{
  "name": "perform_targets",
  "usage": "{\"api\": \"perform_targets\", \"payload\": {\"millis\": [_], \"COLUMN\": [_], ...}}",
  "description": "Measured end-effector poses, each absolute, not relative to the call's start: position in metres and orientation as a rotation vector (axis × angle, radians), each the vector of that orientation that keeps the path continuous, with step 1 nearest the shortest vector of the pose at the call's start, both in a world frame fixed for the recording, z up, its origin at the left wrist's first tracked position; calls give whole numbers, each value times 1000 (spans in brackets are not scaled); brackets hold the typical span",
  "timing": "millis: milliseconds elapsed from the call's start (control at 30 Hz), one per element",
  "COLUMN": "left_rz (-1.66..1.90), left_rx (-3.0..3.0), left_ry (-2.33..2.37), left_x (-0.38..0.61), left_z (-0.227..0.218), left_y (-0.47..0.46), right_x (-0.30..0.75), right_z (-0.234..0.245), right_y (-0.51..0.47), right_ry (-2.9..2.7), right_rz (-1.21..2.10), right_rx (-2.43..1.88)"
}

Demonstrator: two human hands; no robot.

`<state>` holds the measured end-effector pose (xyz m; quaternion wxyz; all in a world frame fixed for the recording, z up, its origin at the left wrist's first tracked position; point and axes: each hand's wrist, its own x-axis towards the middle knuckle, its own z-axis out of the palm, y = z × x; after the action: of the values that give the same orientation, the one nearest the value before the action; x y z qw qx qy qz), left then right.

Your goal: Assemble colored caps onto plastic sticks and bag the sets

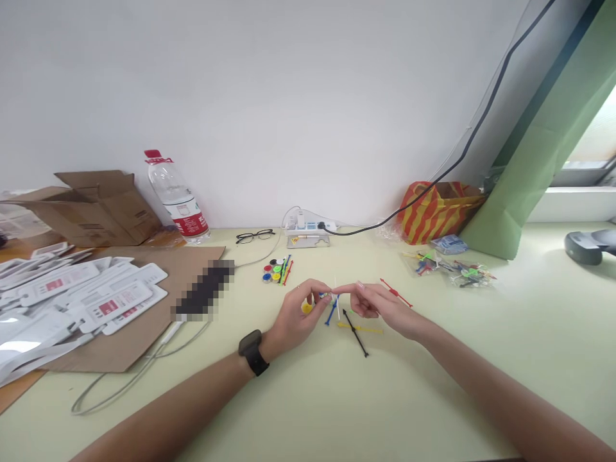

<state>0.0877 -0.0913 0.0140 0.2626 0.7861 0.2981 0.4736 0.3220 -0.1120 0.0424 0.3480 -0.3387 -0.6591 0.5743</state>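
My left hand [298, 314], with a black watch on its wrist, is closed on small coloured pieces; a yellow round one [307, 307] shows in its fingers. My right hand [380, 307] pinches a thin white stick [337, 298] that stands between the two hands. Under the hands on the pale green table lie a blue stick [331, 313], a yellow stick [360, 328] and a black stick [356, 333]. A red stick [395, 292] lies just right of my right hand.
Coloured discs and sticks [278, 270] sit behind the hands. Glasses [255, 236], a power strip [308, 226], a water bottle [178, 199], cardboard boxes [91, 205], white packages [72, 295], a striped bag [433, 208] and a bag of coloured parts [457, 269] ring the table.
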Motion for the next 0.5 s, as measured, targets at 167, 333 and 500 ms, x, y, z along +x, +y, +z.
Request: {"api": "perform_targets", "payload": {"millis": [167,333,500], "left_rz": [1298,1284,1259], "left_rx": [2116,2131,2143], "left_ry": [819,839,831], "left_x": [87,86,86], "left_z": [14,13,14], "left_y": [-91,-90,-91], "right_x": [322,322,321], "right_z": [38,38,42], "right_y": [-111,-111,-114], "right_ry": [-1706,-1752,-1751], "right_rz": [1480,1496,1554], "right_rx": [-942,-987,-903]}}
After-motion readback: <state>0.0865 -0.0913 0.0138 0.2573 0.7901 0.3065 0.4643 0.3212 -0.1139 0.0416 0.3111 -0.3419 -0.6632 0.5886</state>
